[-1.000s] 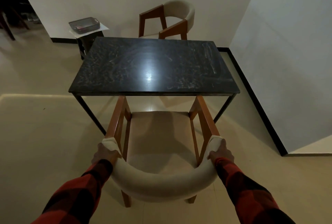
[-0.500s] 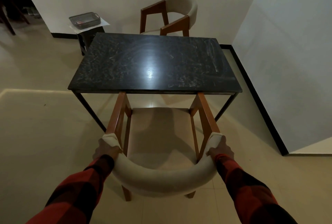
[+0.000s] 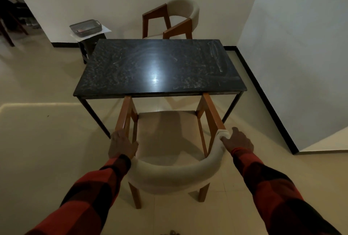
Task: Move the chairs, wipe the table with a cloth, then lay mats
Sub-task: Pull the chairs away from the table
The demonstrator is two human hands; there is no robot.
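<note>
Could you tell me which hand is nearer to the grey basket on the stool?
Left. The left hand grips the near chair on the grey basket's side; the right hand grips its opposite end.

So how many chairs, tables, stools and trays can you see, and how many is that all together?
Chairs: 2, the near chair held by the left hand and the right hand, and the far chair
Tables: 1, the black table
Stools: 1, the dark stool
Trays: 1, the grey tray
Total: 5
</note>
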